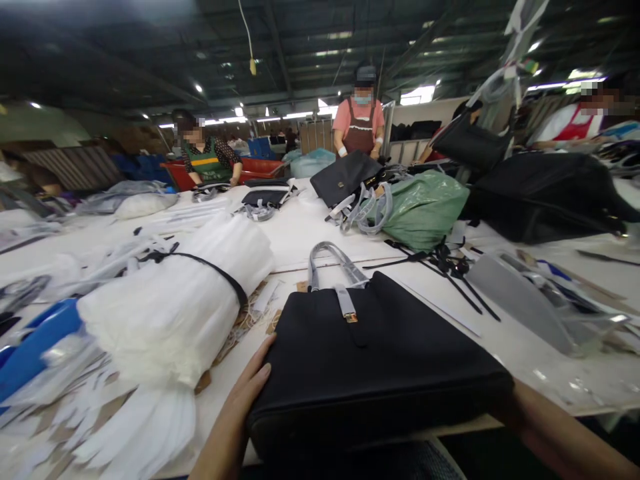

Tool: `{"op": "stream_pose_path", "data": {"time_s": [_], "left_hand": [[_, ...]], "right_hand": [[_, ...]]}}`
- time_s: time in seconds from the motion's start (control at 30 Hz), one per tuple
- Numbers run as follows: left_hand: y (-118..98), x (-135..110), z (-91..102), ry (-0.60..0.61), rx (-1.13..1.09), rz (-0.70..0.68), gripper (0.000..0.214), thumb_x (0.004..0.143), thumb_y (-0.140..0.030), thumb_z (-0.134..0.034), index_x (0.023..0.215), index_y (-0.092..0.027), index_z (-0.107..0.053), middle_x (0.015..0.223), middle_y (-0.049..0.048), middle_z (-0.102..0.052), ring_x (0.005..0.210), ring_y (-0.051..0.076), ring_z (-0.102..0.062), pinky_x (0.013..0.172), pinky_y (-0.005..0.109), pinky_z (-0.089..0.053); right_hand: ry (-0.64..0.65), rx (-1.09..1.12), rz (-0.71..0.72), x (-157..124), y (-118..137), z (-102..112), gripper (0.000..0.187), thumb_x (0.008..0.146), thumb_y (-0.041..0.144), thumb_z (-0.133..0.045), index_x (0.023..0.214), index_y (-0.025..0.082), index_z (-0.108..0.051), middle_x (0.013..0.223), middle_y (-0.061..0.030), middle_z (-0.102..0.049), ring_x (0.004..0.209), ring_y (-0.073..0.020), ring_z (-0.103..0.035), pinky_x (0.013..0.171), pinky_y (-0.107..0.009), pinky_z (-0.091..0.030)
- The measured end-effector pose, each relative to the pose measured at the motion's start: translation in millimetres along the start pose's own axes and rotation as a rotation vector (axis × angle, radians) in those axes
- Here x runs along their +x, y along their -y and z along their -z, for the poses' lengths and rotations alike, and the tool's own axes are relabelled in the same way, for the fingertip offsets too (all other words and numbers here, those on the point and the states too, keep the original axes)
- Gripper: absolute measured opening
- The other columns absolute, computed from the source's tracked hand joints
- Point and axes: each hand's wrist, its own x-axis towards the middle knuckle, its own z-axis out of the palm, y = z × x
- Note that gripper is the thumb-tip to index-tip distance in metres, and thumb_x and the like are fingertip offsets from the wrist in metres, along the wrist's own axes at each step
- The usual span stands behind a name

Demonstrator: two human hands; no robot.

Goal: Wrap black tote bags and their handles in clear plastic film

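Note:
A black handbag (370, 347) lies tilted in front of me at the table's near edge, its base towards me. Its handles (327, 257) are wrapped in clear grey plastic, and a pale wrapped strap with a gold clasp (351, 317) crosses the front. My left hand (255, 380) grips the bag's left side, thumb and a finger showing on the edge. At the lower right corner, my right hand (520, 400) holds the other side; its fingers are hidden behind the bag.
Left of the bag stands a strapped bundle of white foam sheets (175, 307), beside white strips and a blue container (40, 340). Black straps (450, 267), a green plastic-wrapped bundle (425, 207) and a large black bag (550, 193) lie right. Co-workers (360, 123) stand across the table.

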Motion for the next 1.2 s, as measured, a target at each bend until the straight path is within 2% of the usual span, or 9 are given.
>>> {"op": "stream_pose_path", "data": {"time_s": [0.13, 0.23, 0.33, 0.4, 0.5, 0.6, 0.83, 0.97, 1.2], "left_hand": [[-64, 5, 15.4, 0.001, 0.182, -0.185, 0.049, 0.09, -0.056, -0.051, 0.133, -0.035, -0.059, 0.149, -0.0024, -0.048, 0.142, 0.028, -0.038, 0.118, 0.046, -0.031], [-107, 41, 9.4, 0.204, 0.345, -0.435, 0.041, 0.091, -0.048, -0.053, 0.126, -0.031, -0.065, 0.133, 0.0009, -0.064, 0.127, 0.027, -0.055, 0.113, 0.04, -0.039], [-127, 96, -24.7, 0.354, 0.513, -0.635, 0.039, 0.093, -0.039, -0.052, 0.125, -0.023, -0.066, 0.127, 0.0061, -0.067, 0.118, 0.027, -0.061, 0.106, 0.037, -0.044], [-129, 132, -56.6, 0.443, 0.618, -0.646, 0.038, 0.096, -0.035, -0.047, 0.125, -0.02, -0.066, 0.126, 0.0093, -0.068, 0.114, 0.027, -0.063, 0.103, 0.036, -0.043], [-120, 170, -98.8, 0.515, 0.708, -0.614, 0.032, 0.094, -0.031, -0.05, 0.107, -0.015, -0.074, 0.105, 0.0145, -0.074, 0.094, 0.029, -0.069, 0.087, 0.036, -0.05], [-108, 190, -120.1, 0.552, 0.771, -0.58, 0.031, 0.09, -0.039, -0.057, 0.093, -0.016, -0.077, 0.085, 0.014, -0.075, 0.078, 0.028, -0.068, 0.075, 0.034, -0.051], [-102, 209, -119.4, 0.671, 0.825, -0.474, 0.036, 0.078, -0.053, -0.066, 0.092, -0.02, -0.076, 0.078, 0.0083, -0.072, 0.074, 0.025, -0.066, 0.067, 0.03, -0.047], [-99, 213, -114.5, 0.709, 0.751, -0.44, 0.036, 0.075, -0.049, -0.069, 0.095, -0.019, -0.074, 0.084, 0.006, -0.073, 0.075, 0.023, -0.065, 0.065, 0.028, -0.044], [-95, 200, -108.2, 0.661, 0.555, -0.435, 0.027, 0.085, -0.044, -0.061, 0.096, -0.02, -0.068, 0.092, 0.002, -0.07, 0.084, 0.019, -0.063, 0.069, 0.025, -0.042]], "right_hand": [[-0.094, -0.001, -0.057, 25, 39, 39, 0.054, 0.09, 0.065, -0.038, 0.127, 0.036, -0.065, 0.128, -0.0074, -0.066, 0.118, -0.0364, -0.06, 0.098, -0.052, -0.051], [-0.085, -0.154, 0.176, 64, 79, 51, 0.044, 0.089, 0.06, -0.047, 0.112, 0.033, -0.073, 0.117, -0.0035, -0.072, 0.108, -0.0337, -0.066, 0.095, -0.048, -0.052], [0.051, -0.262, 0.493, 116, 115, 30, 0.036, 0.093, 0.039, -0.046, 0.11, 0.025, -0.074, 0.117, -0.0038, -0.072, 0.112, -0.0263, -0.064, 0.101, -0.036, -0.046], [0.252, -0.45, 0.575, 152, 133, 4, 0.036, 0.094, 0.027, -0.045, 0.12, 0.022, -0.07, 0.122, -0.0058, -0.07, 0.116, -0.0235, -0.062, 0.101, -0.032, -0.044], [0.365, -0.555, 0.542, 194, 144, -34, 0.031, 0.086, 0.018, -0.056, 0.11, 0.023, -0.074, 0.11, -0.0089, -0.074, 0.106, -0.0263, -0.066, 0.09, -0.032, -0.048], [0.426, -0.617, 0.489, 215, 140, -55, 0.026, 0.081, 0.016, -0.062, 0.101, 0.022, -0.077, 0.094, -0.0109, -0.076, 0.093, -0.0276, -0.069, 0.078, -0.031, -0.049], [0.585, -0.593, 0.465, 227, 123, -65, 0.031, 0.082, 0.019, -0.061, 0.111, 0.02, -0.074, 0.106, -0.0132, -0.073, 0.102, -0.031, -0.066, 0.081, -0.034, -0.046], [0.693, -0.461, 0.441, 243, 121, -63, 0.036, 0.08, 0.021, -0.064, 0.115, 0.02, -0.071, 0.108, -0.0101, -0.073, 0.102, -0.0293, -0.066, 0.083, -0.033, -0.046], [1.119, -0.164, 0.395, 283, 119, -50, 0.031, 0.076, 0.034, -0.07, 0.101, 0.016, -0.075, 0.087, 0.0004, -0.072, 0.083, -0.0167, -0.063, 0.074, -0.023, -0.046]]}}
